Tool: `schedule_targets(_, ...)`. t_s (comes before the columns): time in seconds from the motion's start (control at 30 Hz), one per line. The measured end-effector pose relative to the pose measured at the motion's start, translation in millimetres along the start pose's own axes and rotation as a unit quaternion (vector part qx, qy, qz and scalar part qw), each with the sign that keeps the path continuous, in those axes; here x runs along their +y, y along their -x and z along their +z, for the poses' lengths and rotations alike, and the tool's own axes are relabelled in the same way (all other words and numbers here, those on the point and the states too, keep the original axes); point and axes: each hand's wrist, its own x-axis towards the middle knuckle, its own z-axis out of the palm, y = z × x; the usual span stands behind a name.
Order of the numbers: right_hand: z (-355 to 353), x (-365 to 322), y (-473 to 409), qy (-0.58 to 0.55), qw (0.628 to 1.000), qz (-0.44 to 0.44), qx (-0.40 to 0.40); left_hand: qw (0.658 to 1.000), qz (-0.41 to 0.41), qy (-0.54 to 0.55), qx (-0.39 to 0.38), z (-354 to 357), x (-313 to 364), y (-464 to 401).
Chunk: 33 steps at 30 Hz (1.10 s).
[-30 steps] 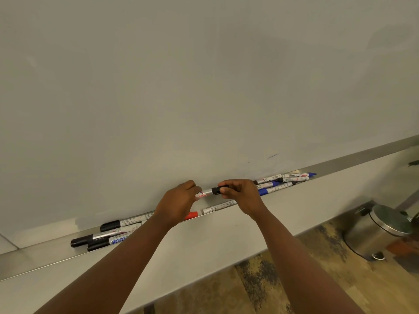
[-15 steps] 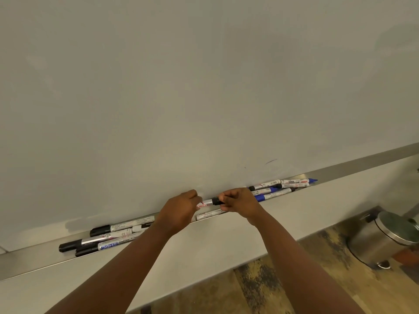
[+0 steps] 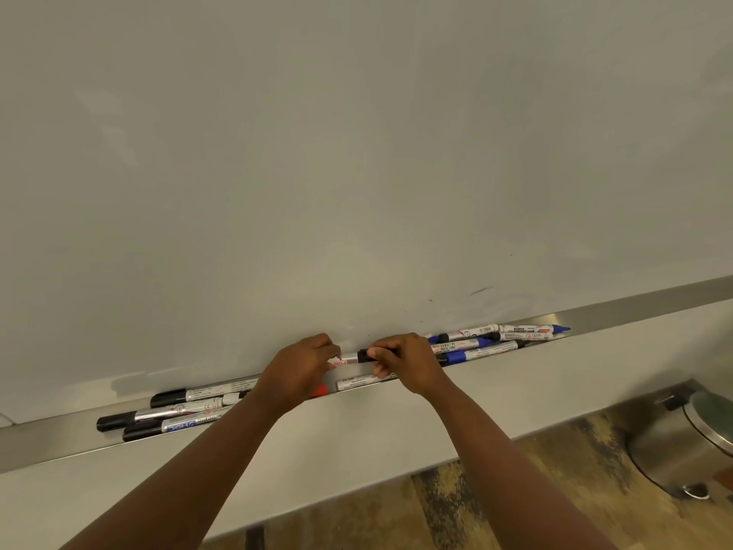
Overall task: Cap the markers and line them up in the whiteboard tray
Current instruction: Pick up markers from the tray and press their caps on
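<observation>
A white-barrelled marker (image 3: 349, 358) is held level just above the whiteboard tray (image 3: 47, 438). My left hand (image 3: 297, 371) grips its barrel end and my right hand (image 3: 404, 361) pinches its black cap (image 3: 363, 356). Under my hands lie a marker with a red end (image 3: 319, 390) and a white one (image 3: 359, 382). Three black-capped markers (image 3: 174, 414) rest in the tray to the left. A bunch of blue and black markers (image 3: 488, 341) lies criss-crossed to the right, one with a bare blue tip (image 3: 563, 329).
The whiteboard (image 3: 357, 152) fills the upper view. Below the tray is a pale wall panel (image 3: 357, 430), then a patterned floor. A steel pedal bin (image 3: 682, 438) stands at the lower right.
Both hands have dropped with the marker towards the tray and stay clasped on it. The view has shifted slightly; the markers in the tray have not moved.
</observation>
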Motion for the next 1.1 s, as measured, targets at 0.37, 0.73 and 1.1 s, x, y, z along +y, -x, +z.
schedule_targets(0.37,-34,8,-7,0.143,0.987,0.006,0.068,0.995,-0.005,-0.096,-0.033,6,-14,5)
schedule_targets(0.73,-87,27,7,0.250,0.968,0.034,0.005,0.986,-0.005,-0.164,-0.035,11,-19,7)
schedule_targets(1.1,-66,21,4,0.345,0.936,-0.035,-0.061,0.993,0.039,-0.109,-0.029,17,35,-23)
